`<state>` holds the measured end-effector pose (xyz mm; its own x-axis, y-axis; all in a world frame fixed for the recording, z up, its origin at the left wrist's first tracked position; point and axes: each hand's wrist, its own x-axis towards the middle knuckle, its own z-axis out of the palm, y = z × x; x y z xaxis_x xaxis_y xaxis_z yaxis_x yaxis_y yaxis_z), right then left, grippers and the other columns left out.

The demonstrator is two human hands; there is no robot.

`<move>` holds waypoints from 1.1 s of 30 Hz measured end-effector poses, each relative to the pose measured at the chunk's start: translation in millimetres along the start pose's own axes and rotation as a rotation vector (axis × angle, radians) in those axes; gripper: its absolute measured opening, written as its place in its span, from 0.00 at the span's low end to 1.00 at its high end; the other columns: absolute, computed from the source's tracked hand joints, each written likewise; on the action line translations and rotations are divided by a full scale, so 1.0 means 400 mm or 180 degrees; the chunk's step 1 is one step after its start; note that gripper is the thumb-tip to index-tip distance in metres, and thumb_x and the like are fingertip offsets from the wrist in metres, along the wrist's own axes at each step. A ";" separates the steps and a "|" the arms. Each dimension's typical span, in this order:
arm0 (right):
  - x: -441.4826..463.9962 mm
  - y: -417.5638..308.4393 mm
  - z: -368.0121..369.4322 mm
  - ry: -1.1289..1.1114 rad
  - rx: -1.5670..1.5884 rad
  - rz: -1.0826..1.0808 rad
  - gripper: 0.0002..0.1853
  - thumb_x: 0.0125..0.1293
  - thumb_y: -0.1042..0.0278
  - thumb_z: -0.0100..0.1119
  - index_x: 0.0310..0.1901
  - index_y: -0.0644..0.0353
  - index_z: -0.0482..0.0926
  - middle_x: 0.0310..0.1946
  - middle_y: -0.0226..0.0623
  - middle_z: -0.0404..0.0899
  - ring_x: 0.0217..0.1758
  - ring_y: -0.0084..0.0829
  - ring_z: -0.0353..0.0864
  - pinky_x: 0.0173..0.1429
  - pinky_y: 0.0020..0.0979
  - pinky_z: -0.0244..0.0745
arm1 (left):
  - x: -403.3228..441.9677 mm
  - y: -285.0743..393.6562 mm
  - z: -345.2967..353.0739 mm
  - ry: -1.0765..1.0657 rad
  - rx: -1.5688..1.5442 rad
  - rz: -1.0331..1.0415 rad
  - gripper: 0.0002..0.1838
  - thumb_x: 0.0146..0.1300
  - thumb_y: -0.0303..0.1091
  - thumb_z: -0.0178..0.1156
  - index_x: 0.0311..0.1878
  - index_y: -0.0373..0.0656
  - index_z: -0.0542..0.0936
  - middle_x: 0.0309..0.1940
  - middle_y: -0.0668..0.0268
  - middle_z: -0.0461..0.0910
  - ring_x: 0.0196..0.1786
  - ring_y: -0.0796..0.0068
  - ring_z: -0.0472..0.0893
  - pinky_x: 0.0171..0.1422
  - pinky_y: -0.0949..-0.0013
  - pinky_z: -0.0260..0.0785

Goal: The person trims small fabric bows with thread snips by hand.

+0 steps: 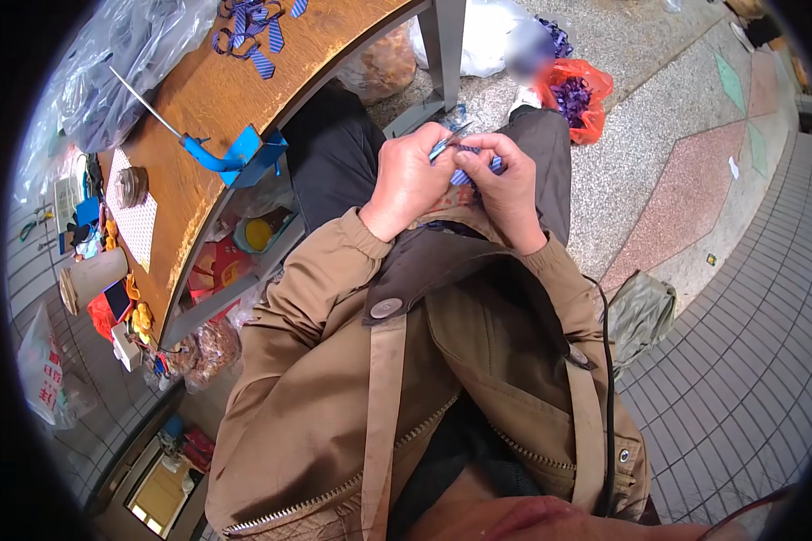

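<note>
My left hand [408,176] is closed around a small metal cutting tool [446,144], its pointed tip sticking out towards the right. Close beside it, my right hand [507,185] pinches a small blue striped fabric piece [463,175] between thumb and fingers. Both hands are together above my lap, their fingertips nearly touching. Part of the fabric is hidden by the fingers. More blue striped tie-shaped pieces [262,63] lie on the wooden table at the upper left.
A blue clamp-like holder with a metal rod [244,158] sits at the table's [307,41] edge. Clear plastic [140,72] covers the table's far left. On the floor, a red bag [589,132] holds purple pieces, near a person's blurred head. A grey cloth [642,316] lies right.
</note>
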<state>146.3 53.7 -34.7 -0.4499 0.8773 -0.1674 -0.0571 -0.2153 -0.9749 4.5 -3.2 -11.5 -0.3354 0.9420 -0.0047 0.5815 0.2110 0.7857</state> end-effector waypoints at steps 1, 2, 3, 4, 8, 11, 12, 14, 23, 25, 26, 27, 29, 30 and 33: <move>0.003 0.008 0.003 0.0040 -0.0036 -0.0059 0.05 0.59 0.76 0.67 0.38 0.59 0.84 0.24 0.24 0.75 0.25 0.15 0.65 0.32 0.16 0.62 | 0.000 0.006 0.001 0.0060 0.0054 0.0038 0.08 0.56 0.24 0.62 0.41 0.40 0.81 0.24 0.68 0.80 0.22 0.79 0.72 0.29 0.75 0.66; 0.006 0.014 0.004 0.0083 -0.0074 -0.0117 0.05 0.59 0.76 0.67 0.38 0.59 0.84 0.23 0.23 0.75 0.25 0.15 0.65 0.32 0.16 0.62 | 0.001 0.012 0.003 0.0117 0.0105 0.0078 0.08 0.55 0.23 0.62 0.40 0.40 0.81 0.24 0.68 0.80 0.22 0.78 0.72 0.29 0.75 0.66; 0.006 0.017 0.004 0.0127 -0.0113 -0.0173 0.06 0.58 0.75 0.67 0.38 0.59 0.84 0.23 0.23 0.75 0.25 0.15 0.65 0.32 0.16 0.61 | 0.002 0.018 0.005 0.0172 0.0156 0.0116 0.08 0.54 0.23 0.62 0.39 0.40 0.81 0.24 0.67 0.80 0.22 0.77 0.72 0.29 0.75 0.66; 0.006 0.017 0.002 0.0132 -0.0114 -0.0171 0.06 0.58 0.75 0.67 0.38 0.59 0.84 0.23 0.23 0.75 0.25 0.15 0.65 0.32 0.16 0.61 | 0.004 0.025 0.007 0.0168 0.0153 0.0117 0.08 0.54 0.23 0.62 0.39 0.40 0.81 0.24 0.67 0.80 0.22 0.77 0.72 0.29 0.75 0.66; 0.039 -0.010 0.013 0.0085 -0.0680 0.0001 0.06 0.59 0.75 0.66 0.38 0.59 0.84 0.23 0.23 0.75 0.25 0.15 0.65 0.32 0.17 0.62 | 0.047 0.053 -0.019 0.0810 0.0258 0.0253 0.05 0.53 0.23 0.63 0.35 0.41 0.81 0.23 0.65 0.80 0.22 0.76 0.71 0.29 0.74 0.66; 0.074 -0.042 0.034 0.0127 -0.0296 0.0096 0.05 0.60 0.74 0.66 0.38 0.60 0.84 0.24 0.24 0.75 0.25 0.16 0.66 0.32 0.17 0.62 | 0.084 0.055 -0.052 0.0715 0.0347 0.0254 0.06 0.54 0.23 0.63 0.36 0.40 0.80 0.24 0.67 0.80 0.22 0.76 0.72 0.29 0.74 0.66; 0.003 0.014 -0.001 0.0130 -0.0122 0.0118 0.05 0.60 0.73 0.66 0.38 0.60 0.84 0.24 0.24 0.76 0.25 0.16 0.66 0.31 0.17 0.63 | 0.004 0.034 0.008 0.0700 0.0379 0.0261 0.06 0.55 0.23 0.63 0.36 0.40 0.80 0.24 0.67 0.80 0.23 0.76 0.72 0.29 0.74 0.66; 0.005 -0.006 -0.033 0.0156 0.0065 0.0163 0.05 0.61 0.73 0.66 0.38 0.60 0.84 0.25 0.25 0.76 0.25 0.16 0.66 0.31 0.17 0.63 | 0.009 0.051 0.027 0.0651 0.0416 0.0265 0.06 0.55 0.23 0.63 0.37 0.40 0.80 0.24 0.68 0.80 0.23 0.76 0.72 0.29 0.74 0.66; 0.019 -0.038 -0.056 -0.0764 0.2039 0.1578 0.07 0.67 0.69 0.59 0.36 0.64 0.81 0.29 0.29 0.78 0.22 0.16 0.69 0.27 0.16 0.63 | 0.023 0.027 -0.047 -0.1104 -0.2629 -0.1371 0.04 0.66 0.29 0.61 0.40 0.40 0.79 0.25 0.70 0.78 0.22 0.84 0.66 0.26 0.81 0.57; 0.022 -0.029 -0.063 -0.0961 0.2227 0.1659 0.08 0.68 0.68 0.58 0.35 0.64 0.81 0.28 0.29 0.77 0.21 0.17 0.68 0.25 0.17 0.62 | 0.022 0.014 -0.047 -0.1240 -0.2900 -0.1444 0.04 0.66 0.30 0.60 0.40 0.40 0.79 0.25 0.69 0.78 0.22 0.85 0.65 0.26 0.82 0.56; 0.026 -0.022 -0.067 -0.1166 0.2414 0.1737 0.09 0.69 0.67 0.57 0.35 0.64 0.80 0.27 0.30 0.77 0.19 0.17 0.67 0.24 0.17 0.61 | 0.023 0.005 -0.045 -0.1368 -0.3170 -0.1514 0.05 0.67 0.30 0.60 0.40 0.39 0.79 0.25 0.69 0.77 0.22 0.86 0.64 0.26 0.83 0.55; 0.029 -0.015 -0.070 -0.1377 0.2600 0.1816 0.10 0.69 0.67 0.56 0.34 0.64 0.80 0.26 0.30 0.76 0.18 0.17 0.66 0.22 0.18 0.60 | 0.023 -0.003 -0.043 -0.1492 -0.3439 -0.1585 0.05 0.68 0.31 0.60 0.40 0.39 0.78 0.26 0.69 0.77 0.22 0.87 0.63 0.25 0.83 0.54; 0.031 0.000 -0.071 -0.1599 0.2787 0.1898 0.11 0.70 0.66 0.55 0.34 0.64 0.80 0.24 0.30 0.76 0.17 0.17 0.64 0.21 0.18 0.59 | 0.020 -0.016 -0.038 -0.1606 -0.3707 -0.1657 0.06 0.68 0.32 0.60 0.41 0.39 0.78 0.26 0.68 0.76 0.22 0.88 0.62 0.25 0.84 0.53; 0.032 0.007 -0.072 -0.1705 0.2983 0.1905 0.11 0.71 0.65 0.55 0.33 0.63 0.79 0.23 0.30 0.74 0.16 0.17 0.63 0.20 0.19 0.57 | 0.019 -0.020 -0.035 -0.1717 -0.3982 -0.1690 0.06 0.68 0.32 0.60 0.41 0.39 0.78 0.27 0.68 0.76 0.22 0.88 0.62 0.25 0.84 0.53; 0.032 0.026 -0.074 -0.2004 0.3574 0.1910 0.14 0.72 0.62 0.53 0.32 0.62 0.79 0.18 0.29 0.70 0.13 0.17 0.58 0.16 0.20 0.53 | 0.018 -0.028 -0.025 -0.2072 -0.4810 -0.1779 0.06 0.69 0.31 0.59 0.42 0.38 0.77 0.28 0.67 0.76 0.22 0.88 0.61 0.25 0.85 0.52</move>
<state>166.3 75.6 -51.5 -0.9570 0.2620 -0.1247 -0.2509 -0.9630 -0.0980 -12.0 -1.3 -14.2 0.3119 0.8689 -0.3844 -0.7667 0.4691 0.4383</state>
